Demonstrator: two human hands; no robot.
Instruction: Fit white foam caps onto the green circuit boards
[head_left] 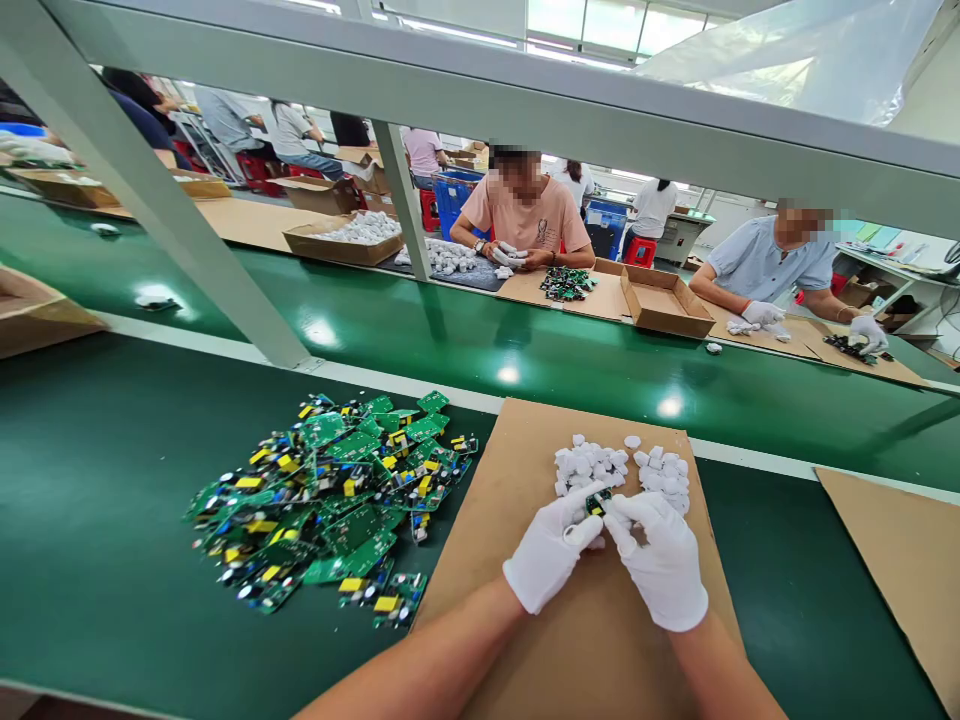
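My left hand (553, 545), in a white glove, is closed on a small green circuit board (598, 503) with a yellow part. From the other side, the gloved fingertips of my right hand (664, 560) pinch at the same board. Both hands are over a cardboard sheet (487, 590). Just beyond them lie two heaps of small white plastic pieces, a left heap (589, 462) and a right heap (663, 475). One loose white piece (632, 441) sits between the heaps. A large pile of circuit boards (337, 490) covers the green table to the left of the cardboard.
A metal frame post (172, 200) and a crossbar (480, 85) stand in front of me. Past them runs a green conveyor belt (465, 335). Two co-workers sit across it, beside an open cardboard box (666, 305). Another cardboard sheet (900, 560) lies at right.
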